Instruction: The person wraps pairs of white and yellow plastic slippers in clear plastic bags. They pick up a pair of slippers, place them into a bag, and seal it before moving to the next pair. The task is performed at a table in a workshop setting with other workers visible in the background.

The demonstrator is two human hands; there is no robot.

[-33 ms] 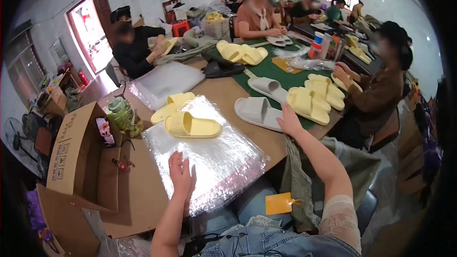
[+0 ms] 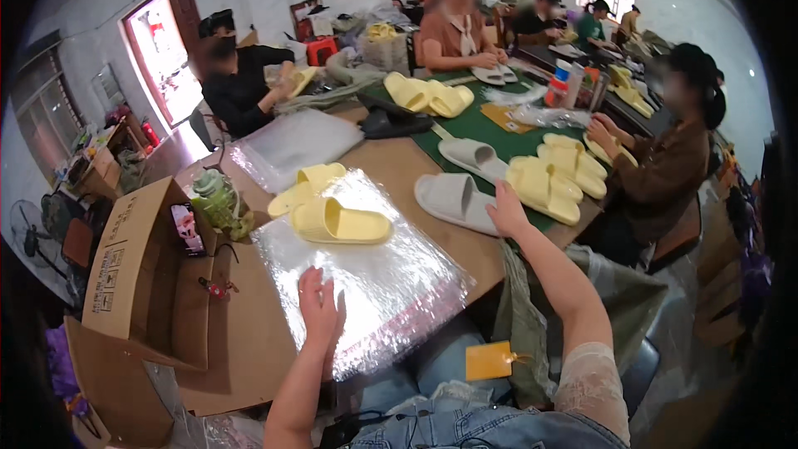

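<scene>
My right hand [image 2: 509,213] is at the heel end of a light grey slipper [image 2: 442,195], its fingers and thumb curled about the edge. Just behind lies a second grey slipper [image 2: 470,155]. Over a stack of shiny clear plastic bags [image 2: 391,283] my left hand [image 2: 317,301] is held open, fingers loosely apart and nothing in them. On the stack's far part sits a yellow slipper [image 2: 366,224], with another yellow slipper [image 2: 303,187] behind it. Several yellow slippers [image 2: 544,187] are lined up to the right of the grey pair.
An open cardboard box [image 2: 150,283] with a phone [image 2: 187,229] at its edge stands left, beside a green jar [image 2: 214,195]. More clear bags [image 2: 299,137], a black slipper [image 2: 391,120] and yellow slippers [image 2: 428,96] lie farther back. Co-workers sit around the table.
The whole view has shifted slightly, with the table appearing a little lower and to the right. Both hands stay in nearly the same places.
</scene>
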